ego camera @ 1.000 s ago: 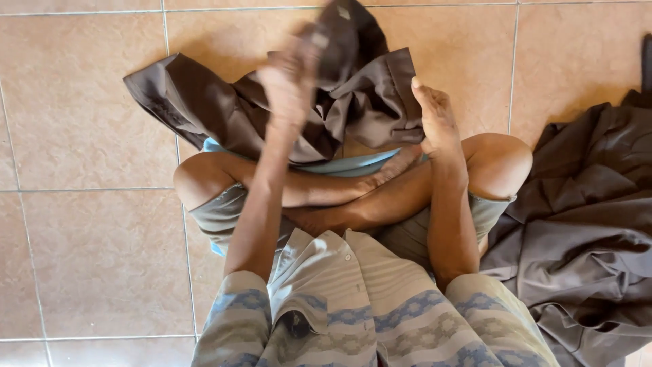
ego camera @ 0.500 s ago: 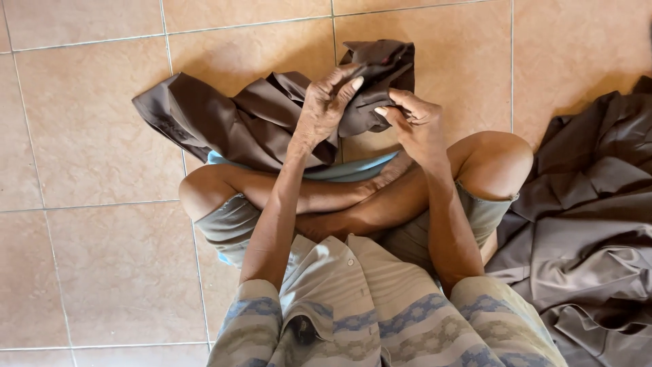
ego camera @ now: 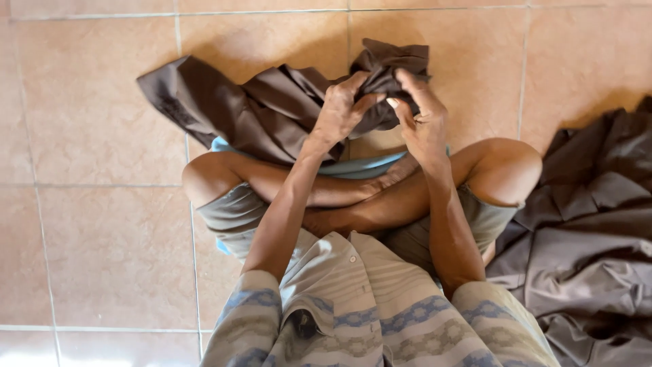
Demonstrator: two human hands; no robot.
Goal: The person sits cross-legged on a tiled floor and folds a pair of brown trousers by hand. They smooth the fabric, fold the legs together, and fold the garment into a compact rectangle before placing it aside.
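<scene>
Left hand (ego camera: pixel 341 112) and right hand (ego camera: pixel 422 122) both pinching one dark brown garment (ego camera: pixel 272 112) in their fingers, bunched above crossed legs on the tiled floor (ego camera: pixel 88 204), hands closer together than half a second ago, second heap of dark cloth (ego camera: pixel 584 231) at right, no containers

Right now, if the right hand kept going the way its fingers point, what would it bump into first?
The right hand points up and a bit left, into the bunched dark brown cloth it already pinches. Past that lies the tiled floor, though depth is hard to judge.
</scene>
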